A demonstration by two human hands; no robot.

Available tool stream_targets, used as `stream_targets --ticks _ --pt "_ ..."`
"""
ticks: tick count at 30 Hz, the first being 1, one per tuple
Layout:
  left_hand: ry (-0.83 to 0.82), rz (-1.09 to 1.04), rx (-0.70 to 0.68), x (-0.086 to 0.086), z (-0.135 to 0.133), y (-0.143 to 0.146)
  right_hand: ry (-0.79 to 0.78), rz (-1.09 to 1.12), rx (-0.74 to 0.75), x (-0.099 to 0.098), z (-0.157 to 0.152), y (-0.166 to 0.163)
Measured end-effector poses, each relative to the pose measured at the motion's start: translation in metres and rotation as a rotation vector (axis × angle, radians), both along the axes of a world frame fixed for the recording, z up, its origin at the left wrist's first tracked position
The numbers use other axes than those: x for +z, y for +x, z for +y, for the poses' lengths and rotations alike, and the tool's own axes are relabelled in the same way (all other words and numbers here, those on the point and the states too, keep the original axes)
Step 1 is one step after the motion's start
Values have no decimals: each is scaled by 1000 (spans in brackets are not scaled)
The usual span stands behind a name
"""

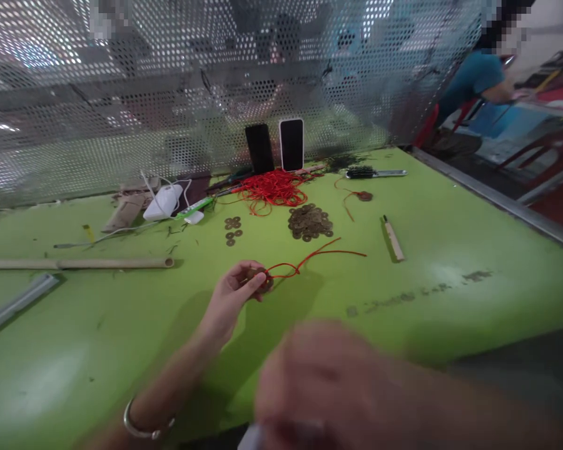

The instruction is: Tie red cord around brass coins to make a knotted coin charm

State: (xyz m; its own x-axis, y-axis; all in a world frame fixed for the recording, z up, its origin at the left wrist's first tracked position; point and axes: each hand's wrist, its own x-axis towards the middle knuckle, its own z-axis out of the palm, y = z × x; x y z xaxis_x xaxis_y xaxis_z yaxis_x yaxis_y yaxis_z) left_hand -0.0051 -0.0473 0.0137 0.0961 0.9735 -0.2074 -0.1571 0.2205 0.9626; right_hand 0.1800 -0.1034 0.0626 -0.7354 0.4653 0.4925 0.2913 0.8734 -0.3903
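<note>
My left hand (237, 294) pinches a small stack of brown coins (264, 281) with a red cord (309, 256) threaded through them; the cord trails right over the green table (450, 262). My right hand (323, 381) is close to the camera and smeared by motion, so its fingers cannot be read; something pale shows at its lower edge. Beyond lie a pile of brown coins (309, 222), a few loose coins (232, 230) and a tangle of red cord (274, 187).
Two phones (276, 147) lean against a perforated metal screen (169, 94) at the back. A white charger with cable (162, 201), a bamboo stick (75, 263), a short wooden piece (393, 239) and a brush (373, 172) lie about. A person in a blue shirt (473, 78) sits at far right.
</note>
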Motion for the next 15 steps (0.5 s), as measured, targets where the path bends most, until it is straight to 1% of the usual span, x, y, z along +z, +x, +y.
stream_targets --ticks 1,2,3,6,8,10,12,15 --pt "1 -18 -2 1 0 1 9 -8 -78 0 10 3" --pt "-7 -43 -9 3 1 2 45 -47 -193 -1 21 7" --pt "-24 -71 -19 6 1 4 64 -98 -274 -5 32 10" --pt "-85 -138 -49 13 4 10 89 -197 -413 -22 63 19" --pt "-92 -150 -53 18 9 13 91 -208 -447 -32 75 20" --pt "-70 -135 -37 20 17 14 90 -188 -459 -38 83 21" --pt "-31 -101 -4 21 27 13 125 -129 -450 -37 87 23" --pt "-6 0 28 21 40 11 254 -49 -419 -27 92 31"
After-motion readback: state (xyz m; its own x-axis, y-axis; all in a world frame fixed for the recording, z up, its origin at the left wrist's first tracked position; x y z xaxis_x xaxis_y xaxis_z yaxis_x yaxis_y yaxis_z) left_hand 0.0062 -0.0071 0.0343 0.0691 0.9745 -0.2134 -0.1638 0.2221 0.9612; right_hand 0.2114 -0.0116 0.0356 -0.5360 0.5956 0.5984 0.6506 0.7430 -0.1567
